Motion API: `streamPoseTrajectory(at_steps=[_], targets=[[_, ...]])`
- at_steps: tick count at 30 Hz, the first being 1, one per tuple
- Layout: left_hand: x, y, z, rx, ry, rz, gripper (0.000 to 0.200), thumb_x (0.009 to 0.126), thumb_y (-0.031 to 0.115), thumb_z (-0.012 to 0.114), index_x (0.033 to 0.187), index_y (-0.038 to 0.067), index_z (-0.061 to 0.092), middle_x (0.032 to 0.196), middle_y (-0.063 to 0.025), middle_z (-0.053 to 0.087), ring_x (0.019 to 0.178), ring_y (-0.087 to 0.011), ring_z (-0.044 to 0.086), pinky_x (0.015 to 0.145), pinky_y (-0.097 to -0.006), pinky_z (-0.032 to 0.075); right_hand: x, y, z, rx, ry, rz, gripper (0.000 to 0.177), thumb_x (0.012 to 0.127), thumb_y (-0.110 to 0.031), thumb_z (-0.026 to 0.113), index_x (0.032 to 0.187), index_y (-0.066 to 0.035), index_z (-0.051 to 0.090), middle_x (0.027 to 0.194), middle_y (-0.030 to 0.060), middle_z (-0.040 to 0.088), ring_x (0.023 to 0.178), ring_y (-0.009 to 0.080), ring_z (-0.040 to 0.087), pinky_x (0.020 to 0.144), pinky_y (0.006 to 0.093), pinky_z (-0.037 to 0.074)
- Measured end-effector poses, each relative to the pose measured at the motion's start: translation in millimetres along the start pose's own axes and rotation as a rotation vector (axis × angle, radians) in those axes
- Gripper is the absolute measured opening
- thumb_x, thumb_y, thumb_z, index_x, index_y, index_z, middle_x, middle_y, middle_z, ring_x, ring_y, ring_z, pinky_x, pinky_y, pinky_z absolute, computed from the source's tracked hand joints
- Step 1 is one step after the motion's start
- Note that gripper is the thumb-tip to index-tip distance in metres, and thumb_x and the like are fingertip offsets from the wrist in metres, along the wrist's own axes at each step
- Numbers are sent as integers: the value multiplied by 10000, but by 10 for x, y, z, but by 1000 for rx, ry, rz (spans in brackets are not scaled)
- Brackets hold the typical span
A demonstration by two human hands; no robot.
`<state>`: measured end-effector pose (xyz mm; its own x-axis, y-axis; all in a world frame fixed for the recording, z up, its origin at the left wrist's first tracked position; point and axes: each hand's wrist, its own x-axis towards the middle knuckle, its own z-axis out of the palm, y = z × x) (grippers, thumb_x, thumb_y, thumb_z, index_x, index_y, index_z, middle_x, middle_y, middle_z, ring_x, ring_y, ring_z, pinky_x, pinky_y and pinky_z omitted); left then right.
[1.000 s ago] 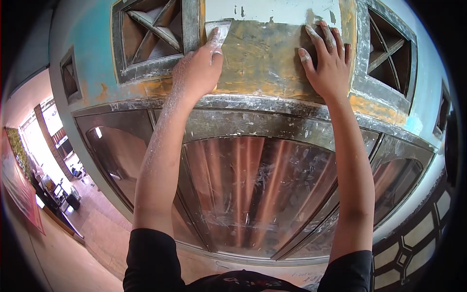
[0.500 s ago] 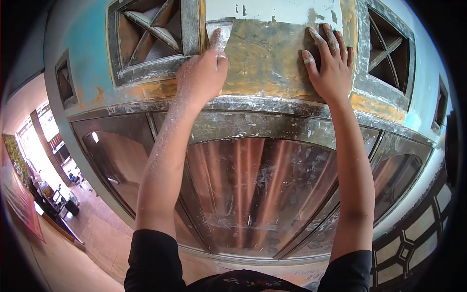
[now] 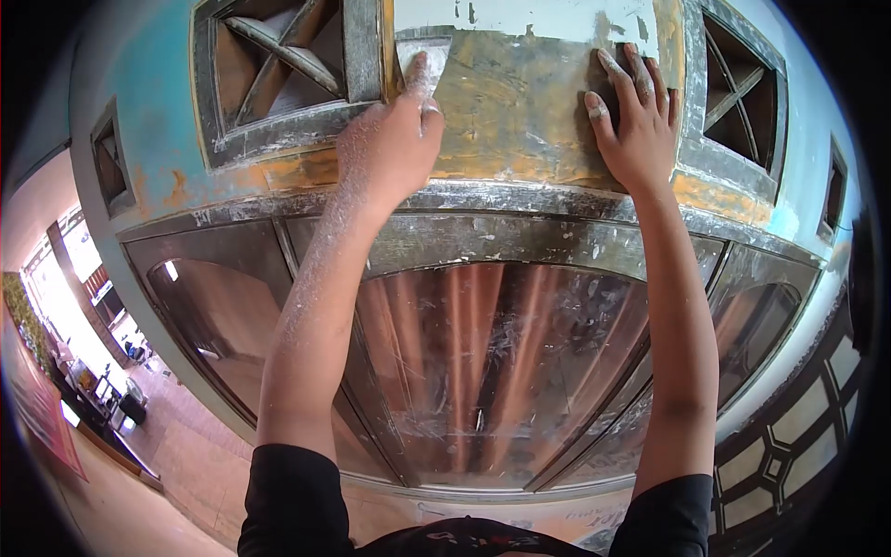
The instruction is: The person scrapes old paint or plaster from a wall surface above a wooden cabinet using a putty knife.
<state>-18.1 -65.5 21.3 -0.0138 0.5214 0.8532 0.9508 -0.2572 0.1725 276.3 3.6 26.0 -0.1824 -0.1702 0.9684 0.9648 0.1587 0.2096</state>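
My left hand (image 3: 394, 144), dusted white like its forearm, grips a flat scraper (image 3: 429, 63) with the index finger stretched along the blade. The blade lies against the upper left of a wall panel (image 3: 520, 116), whose surface is patchy brown, grey and orange with white paint (image 3: 557, 17) along the top. My right hand (image 3: 636, 125) rests flat on the panel's right side, its fingers spread and white powder on the fingertips. The scraper's handle is hidden inside my left hand.
Wooden vents with crossed bars flank the panel, one on the left (image 3: 278, 65) and one on the right (image 3: 742, 93). Below are a window (image 3: 501, 371) with reddish curtains and a dark patterned grille (image 3: 789, 446). A bright doorway (image 3: 56, 288) opens at far left.
The view has shifted slightly. Both hands keep nearly the same places on the panel, and the scraper remains in my left hand near the panel's upper left.
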Motion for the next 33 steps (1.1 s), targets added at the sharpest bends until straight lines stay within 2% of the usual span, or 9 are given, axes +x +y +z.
streamPoseTrajectory(at_steps=[2, 4, 7, 14, 16, 24, 29, 32, 33], targets=[[8, 18, -22, 14, 8, -5, 593, 1007, 357, 456, 1588, 272, 381, 1026, -260, 711, 984, -456, 677, 904, -546, 514, 6, 5, -7, -8, 1, 4, 503, 980, -491, 588, 1450, -314, 559, 1618, 11, 421, 1522, 296, 323, 1236, 574, 183], [55, 29, -124, 14, -19, 49, 612, 996, 323, 490, 1581, 176, 393, 960, -232, 727, 909, -419, 713, 863, -551, 544, 9, 7, 2, 8, -3, 13, 503, 978, -494, 589, 1447, -315, 560, 1622, 6, 416, 1520, 292, 325, 1237, 567, 181], [107, 3, -74, 22, -11, 39, 600, 997, 337, 467, 1587, 267, 384, 972, -240, 718, 946, -444, 685, 880, -554, 517, -3, 22, 10, 5, -2, 7, 510, 975, -497, 594, 1451, -317, 557, 1616, 5, 424, 1516, 290, 333, 1240, 559, 173], [21, 303, -65, 39, -62, 32, 612, 992, 311, 478, 1588, 211, 383, 958, -233, 721, 915, -443, 691, 854, -548, 527, 205, 345, -29, 46, -17, -102, 477, 987, -491, 583, 1427, -308, 585, 1573, 16, 473, 1489, 294, 362, 1216, 554, 196], [68, 329, -10, 36, -15, 69, 618, 991, 298, 478, 1590, 191, 375, 979, -235, 722, 931, -441, 689, 865, -548, 525, 277, 422, 15, -11, 34, -83, 463, 1007, -444, 582, 1443, -290, 578, 1602, 18, 438, 1458, 294, 392, 1203, 484, 238], [80, 341, 32, 36, -3, 43, 610, 1011, 289, 455, 1606, 219, 339, 987, -247, 712, 958, -441, 680, 875, -541, 519, 135, 354, 39, 41, 23, -18, 511, 976, -511, 595, 1445, -312, 558, 1597, 11, 437, 1522, 304, 314, 1235, 587, 165], [47, 325, 127, -28, 66, 57, 587, 1024, 299, 443, 1601, 251, 351, 982, -257, 704, 953, -460, 670, 866, -552, 509, 123, 348, 23, 61, 31, -26, 503, 972, -497, 605, 1436, -307, 565, 1593, 9, 441, 1518, 304, 323, 1231, 589, 175], [68, 383, 120, -8, 0, -34, 563, 1030, 312, 443, 1586, 253, 386, 1014, -267, 702, 979, -475, 661, 889, -544, 505, 118, 339, 6, 71, 26, -17, 503, 967, -493, 612, 1434, -309, 566, 1590, 9, 445, 1515, 307, 329, 1229, 591, 180], [92, 377, 72, 16, 21, 6, 594, 1020, 306, 454, 1601, 232, 353, 1011, -237, 718, 960, -440, 685, 877, -538, 524, 122, 336, 0, 72, 28, -17, 503, 965, -490, 616, 1433, -310, 567, 1589, 9, 446, 1514, 309, 331, 1228, 592, 182]])
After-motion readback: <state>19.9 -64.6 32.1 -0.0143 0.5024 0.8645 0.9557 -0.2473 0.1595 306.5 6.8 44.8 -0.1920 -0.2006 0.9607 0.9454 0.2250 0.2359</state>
